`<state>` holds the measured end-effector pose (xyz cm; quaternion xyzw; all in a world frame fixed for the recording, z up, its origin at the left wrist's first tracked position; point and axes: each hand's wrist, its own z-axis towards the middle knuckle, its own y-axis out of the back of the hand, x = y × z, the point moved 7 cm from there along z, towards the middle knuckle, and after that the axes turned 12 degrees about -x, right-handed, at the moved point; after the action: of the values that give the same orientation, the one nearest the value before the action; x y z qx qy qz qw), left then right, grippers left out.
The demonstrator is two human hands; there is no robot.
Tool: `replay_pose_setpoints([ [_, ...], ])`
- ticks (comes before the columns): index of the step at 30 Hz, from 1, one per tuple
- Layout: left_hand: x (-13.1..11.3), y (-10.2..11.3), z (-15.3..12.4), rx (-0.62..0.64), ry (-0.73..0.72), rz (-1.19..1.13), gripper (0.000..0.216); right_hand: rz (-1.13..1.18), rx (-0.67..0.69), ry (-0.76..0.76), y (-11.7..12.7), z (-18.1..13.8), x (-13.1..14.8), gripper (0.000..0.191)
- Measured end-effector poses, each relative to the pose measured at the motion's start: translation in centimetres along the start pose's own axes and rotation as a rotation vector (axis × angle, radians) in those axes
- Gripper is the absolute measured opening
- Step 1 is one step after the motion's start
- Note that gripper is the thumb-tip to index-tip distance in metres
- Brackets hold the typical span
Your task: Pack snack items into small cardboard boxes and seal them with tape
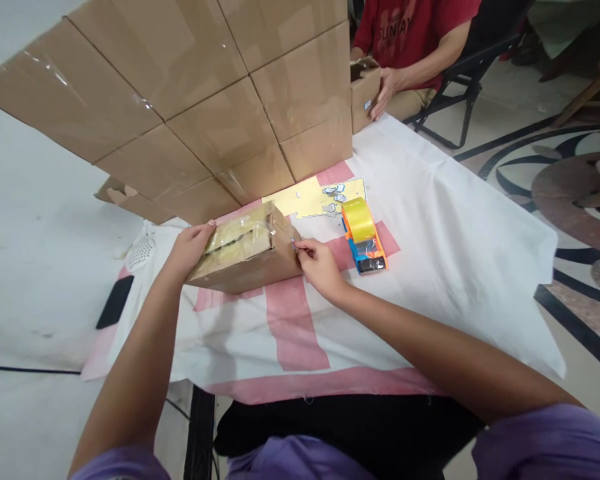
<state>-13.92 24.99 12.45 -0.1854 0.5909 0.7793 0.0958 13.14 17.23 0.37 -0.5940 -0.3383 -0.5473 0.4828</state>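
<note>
Head view: the box (pixel 245 257) lies on the tabletop (pixel 430 220), left of centre; its top seam is already covered by a wrinkled, shiny band of clear tape, so the sealing looks done on the faces that show; the underside and far face are hidden.

The left hand (pixel 190 243) clasps the box's end at 9 o'clock, fingers curled over the top edge, steadying it.

The right hand (pixel 320 267) sits at the box's 3 o'clock end, thumb and forefinger pinched on a small pale sticker (pixel 293 244) that meets the upper corner of that end; whether it is pressed flat I cannot tell; I judge the labelling to be the step in hand and not yet finished.

At 1 o'clock from the box lies a yellow sheet (pixel 307 199) with a few more stickers near its right end; the dispenser (pixel 364 237), with its yellow roll, rests at 3 o'clock, just beyond the right hand, touched by neither hand.

A stack (pixel 205 87) of taped boxes rises at 12 o'clock, right behind the box.

Further off at 1 o'clock, well apart, another person's hand (pixel 387 87) holds a small carton (pixel 364 93) at the tabletop's far edge.

A dark object (pixel 115 301), perhaps a phone, lies at 8 o'clock beside the cloth's edge.
</note>
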Motion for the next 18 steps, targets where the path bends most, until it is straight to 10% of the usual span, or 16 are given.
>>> replay_pose_setpoints([
  [6, 0.4, -0.1, 0.2, 0.001, -0.002, -0.027, 0.042, -0.032, 0.034, -0.048, -0.5, -0.5, -0.4, 0.051],
  [18, 1.2, -0.3, 0.6, -0.009, 0.003, -0.058, 0.047, -0.092, -0.025, 0.004, -0.3, -2.1, -0.8, 0.047],
])
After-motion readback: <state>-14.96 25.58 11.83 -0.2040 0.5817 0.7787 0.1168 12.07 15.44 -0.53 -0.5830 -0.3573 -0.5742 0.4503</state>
